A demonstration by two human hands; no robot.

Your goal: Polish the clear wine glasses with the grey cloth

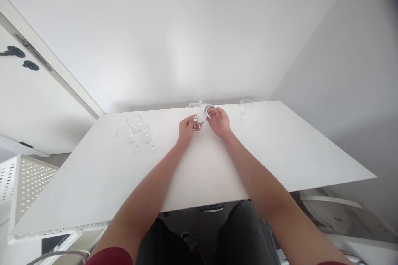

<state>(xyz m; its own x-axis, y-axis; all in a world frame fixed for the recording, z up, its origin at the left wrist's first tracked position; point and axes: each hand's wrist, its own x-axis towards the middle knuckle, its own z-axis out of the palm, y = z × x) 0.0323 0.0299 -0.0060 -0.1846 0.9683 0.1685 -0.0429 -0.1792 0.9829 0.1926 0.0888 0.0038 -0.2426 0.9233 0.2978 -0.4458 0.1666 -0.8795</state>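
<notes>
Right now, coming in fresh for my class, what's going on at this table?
A person sits at the white table, both hands near its far edge. The left hand holds a clear glass, while the right hand has what looks like a white cloth against it. Three stemmed glasses stand grouped to the left, and a single stemmed glass stands to the right.

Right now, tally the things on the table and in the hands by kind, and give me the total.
Glasses grouped at the left: 3
Glass standing at the right: 1
Glass in the left hand: 1
White cloth or tissue at the right hand: 1
Total: 6, of which 5 are glasses
</notes>
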